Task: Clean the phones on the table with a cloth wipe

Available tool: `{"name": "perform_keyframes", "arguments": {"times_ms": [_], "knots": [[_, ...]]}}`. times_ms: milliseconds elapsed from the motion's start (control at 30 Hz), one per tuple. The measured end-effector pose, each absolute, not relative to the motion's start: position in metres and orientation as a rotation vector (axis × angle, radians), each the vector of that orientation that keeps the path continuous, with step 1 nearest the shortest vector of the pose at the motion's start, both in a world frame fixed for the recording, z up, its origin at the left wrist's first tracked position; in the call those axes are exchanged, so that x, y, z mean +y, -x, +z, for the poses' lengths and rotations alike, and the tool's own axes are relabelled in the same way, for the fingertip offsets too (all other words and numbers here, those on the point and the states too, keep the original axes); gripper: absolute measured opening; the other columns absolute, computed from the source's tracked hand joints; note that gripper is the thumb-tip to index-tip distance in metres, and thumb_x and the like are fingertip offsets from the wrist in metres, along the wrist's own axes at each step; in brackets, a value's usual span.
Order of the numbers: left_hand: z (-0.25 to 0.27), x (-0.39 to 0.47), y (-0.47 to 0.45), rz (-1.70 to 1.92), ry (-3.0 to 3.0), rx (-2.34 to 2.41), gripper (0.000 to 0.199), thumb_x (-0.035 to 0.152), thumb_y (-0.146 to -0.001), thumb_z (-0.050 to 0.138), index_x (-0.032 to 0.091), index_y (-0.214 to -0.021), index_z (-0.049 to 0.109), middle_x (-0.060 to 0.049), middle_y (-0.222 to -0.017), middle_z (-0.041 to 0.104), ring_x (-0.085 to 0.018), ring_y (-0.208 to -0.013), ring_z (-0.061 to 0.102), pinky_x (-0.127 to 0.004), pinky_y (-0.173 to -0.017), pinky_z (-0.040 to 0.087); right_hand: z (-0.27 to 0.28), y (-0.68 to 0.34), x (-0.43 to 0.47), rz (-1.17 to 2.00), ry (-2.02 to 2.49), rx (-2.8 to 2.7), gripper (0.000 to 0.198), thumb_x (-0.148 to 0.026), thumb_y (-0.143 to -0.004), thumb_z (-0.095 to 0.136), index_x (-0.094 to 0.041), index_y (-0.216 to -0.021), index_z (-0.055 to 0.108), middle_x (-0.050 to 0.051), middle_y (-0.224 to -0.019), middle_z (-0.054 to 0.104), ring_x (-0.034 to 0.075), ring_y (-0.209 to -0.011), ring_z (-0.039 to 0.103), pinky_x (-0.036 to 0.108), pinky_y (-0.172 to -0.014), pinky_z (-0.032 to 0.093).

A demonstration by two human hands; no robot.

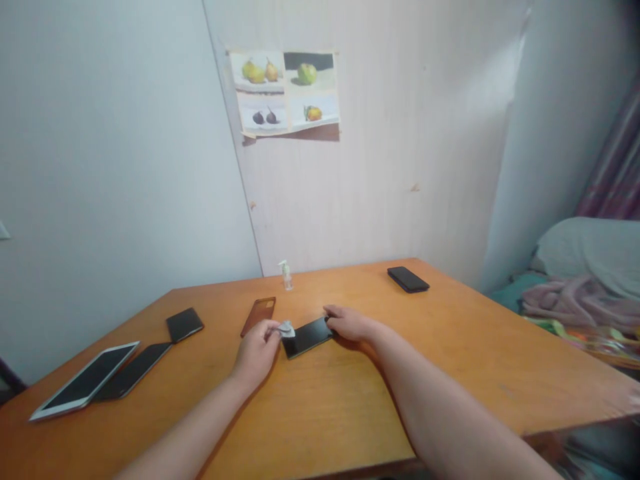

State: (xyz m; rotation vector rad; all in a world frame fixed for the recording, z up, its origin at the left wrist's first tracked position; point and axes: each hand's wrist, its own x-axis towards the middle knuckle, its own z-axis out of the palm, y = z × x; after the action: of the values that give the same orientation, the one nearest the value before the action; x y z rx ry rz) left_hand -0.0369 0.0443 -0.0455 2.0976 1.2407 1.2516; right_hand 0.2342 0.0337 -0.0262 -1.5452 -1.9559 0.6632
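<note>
A black smartphone [307,337] lies screen up on the wooden table, tilted slightly across my view. My left hand [260,347] pinches a small crumpled whitish cloth [287,329] at the phone's left end; whether it is fabric or tissue I cannot tell. At the phone's right end my right hand [347,323] grips the edge, with thumb and fingers around that end. Just beyond my left hand is a brown phone case [259,315], resting on the table.
A small clear pump bottle [286,275] stands near the table's back edge. Another dark phone-like object [408,279] lies at the back right. On the left are a white-framed tablet [90,379], a dark flat cover [135,370] and a black wallet-like item [185,325].
</note>
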Motion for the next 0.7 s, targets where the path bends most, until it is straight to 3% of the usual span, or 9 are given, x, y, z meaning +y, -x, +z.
{"name": "perform_keyframes", "arguments": {"times_ms": [167,333,467,700], "knots": [[-0.049,0.051,0.036,1.285,-2.056,1.296,0.019,0.032,-0.083,0.055,0.019,-0.089,0.067,-0.004,-0.085,0.073,-0.020,-0.080,0.068,-0.030,-0.075,0.051,-0.012,-0.227,0.021,0.623,1.619,-2.077,0.075,-0.039,-0.066,0.069,-0.015,-0.135,0.053,0.015,-0.130,0.061,0.032,-0.115,0.059,0.038,-0.096,0.045],[-0.052,0.055,0.037,1.315,-2.037,1.380,0.026,0.028,-0.082,0.057,0.018,-0.103,0.068,-0.004,-0.083,0.073,-0.019,-0.078,0.068,-0.031,-0.076,0.051,0.007,-0.226,0.004,0.561,1.657,-2.287,0.076,-0.063,-0.050,0.079,-0.021,-0.111,0.066,0.010,-0.105,0.069,0.030,-0.092,0.064,0.036,-0.076,0.049],[-0.049,0.052,0.037,1.311,-2.112,1.354,0.030,0.021,-0.082,0.053,0.019,-0.107,0.071,-0.006,-0.100,0.073,-0.020,-0.095,0.066,-0.034,-0.088,0.050,0.007,-0.232,-0.011,0.324,1.602,-2.433,0.076,-0.077,-0.055,0.069,-0.020,-0.105,0.068,0.013,-0.107,0.062,0.032,-0.097,0.058,0.037,-0.077,0.046],[-0.042,0.041,0.040,1.315,-2.241,1.396,0.029,0.017,-0.084,0.046,0.018,-0.093,0.074,-0.005,-0.091,0.067,-0.020,-0.088,0.065,-0.034,-0.081,0.051,-0.011,-0.244,-0.015,0.292,1.396,-2.435,0.078,-0.081,-0.062,0.063,-0.021,-0.112,0.067,0.011,-0.106,0.057,0.029,-0.099,0.054,0.037,-0.083,0.043]]}}
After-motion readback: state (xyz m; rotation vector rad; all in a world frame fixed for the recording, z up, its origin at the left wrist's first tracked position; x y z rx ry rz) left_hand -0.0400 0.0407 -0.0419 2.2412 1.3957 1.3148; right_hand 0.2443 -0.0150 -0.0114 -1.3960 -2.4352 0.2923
